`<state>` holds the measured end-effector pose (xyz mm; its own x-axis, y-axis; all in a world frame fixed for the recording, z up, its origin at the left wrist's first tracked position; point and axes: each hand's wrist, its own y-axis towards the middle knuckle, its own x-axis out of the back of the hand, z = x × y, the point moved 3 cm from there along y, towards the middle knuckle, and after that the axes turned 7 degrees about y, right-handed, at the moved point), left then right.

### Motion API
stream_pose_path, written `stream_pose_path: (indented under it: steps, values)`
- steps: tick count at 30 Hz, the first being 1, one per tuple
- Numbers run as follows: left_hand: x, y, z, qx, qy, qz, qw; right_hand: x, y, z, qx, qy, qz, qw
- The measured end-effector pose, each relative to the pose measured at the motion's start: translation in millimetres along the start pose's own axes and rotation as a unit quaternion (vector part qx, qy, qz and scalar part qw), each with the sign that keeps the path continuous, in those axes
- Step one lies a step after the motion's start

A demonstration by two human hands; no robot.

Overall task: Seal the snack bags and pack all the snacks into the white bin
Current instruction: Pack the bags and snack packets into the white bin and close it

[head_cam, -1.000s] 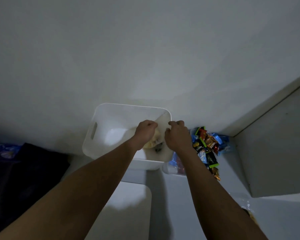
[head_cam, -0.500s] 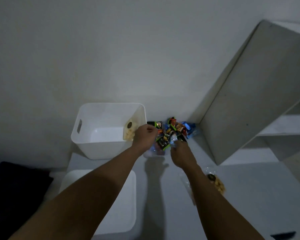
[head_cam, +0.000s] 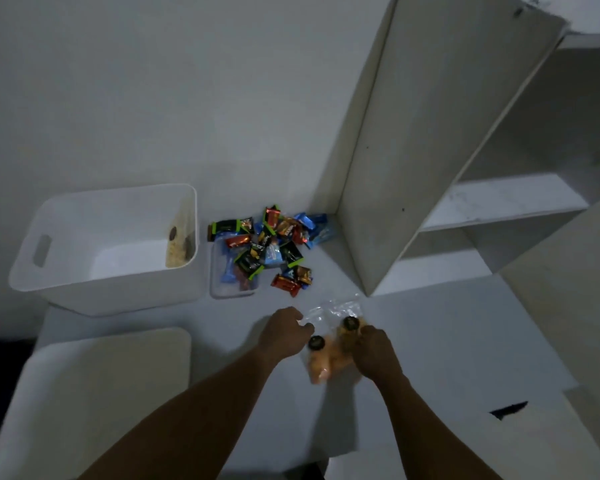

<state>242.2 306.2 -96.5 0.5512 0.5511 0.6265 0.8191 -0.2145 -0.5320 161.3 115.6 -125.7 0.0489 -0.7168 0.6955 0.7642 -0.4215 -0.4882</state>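
The white bin (head_cam: pixel 84 271) stands at the left on the white table, with one clear snack bag (head_cam: pixel 178 247) leaning against its inner right wall. A second clear bag of orange and dark snacks (head_cam: pixel 326 358) lies on the table between my hands. My left hand (head_cam: pixel 284 332) pinches the bag's left edge, and my right hand (head_cam: pixel 374 348) grips its right side. A pile of wrapped candy bars (head_cam: pixel 267 247) lies right of the bin, partly in a clear tray (head_cam: pixel 222 289).
A flat white lid (head_cam: pixel 94 393) lies in front of the bin. A white shelf unit (head_cam: pixel 430 150) rises at the right, its side panel close to the candy pile. A small dark object (head_cam: pixel 508 408) lies at the table's right.
Both hands left the bin, where they had set the first bag, and came back toward me to the second bag. The view swung right and down.
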Motion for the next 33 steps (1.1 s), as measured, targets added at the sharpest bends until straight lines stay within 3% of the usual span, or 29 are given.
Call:
stream_pose_path:
  steps: [6,14,17,22,27,31,33]
  values:
    - [-73,8,-13,0.137,-0.018,-0.017,0.990,7,61,-62,-0.016,0.013,0.033,0.999]
    - [-106,25,-28,0.232,0.023,-0.065,0.970,14,76,-55,0.000,0.007,0.097,0.995]
    - [-109,22,-30,0.234,0.043,-0.076,0.968,14,79,-59,-0.015,0.021,0.140,0.990]
    - [-113,18,-19,0.210,0.050,-0.080,0.973,3,99,-103,-0.058,0.065,0.144,0.986]
    - [-117,9,-19,0.200,0.047,-0.087,0.975,19,83,-101,-0.059,0.059,0.162,0.983]
    - [-120,1,-19,0.190,-0.031,-0.096,0.977,27,76,-98,-0.032,0.129,0.166,0.977]
    - [-121,-2,-19,0.176,-0.130,-0.109,0.970,31,70,-100,-0.020,0.167,0.166,0.972]
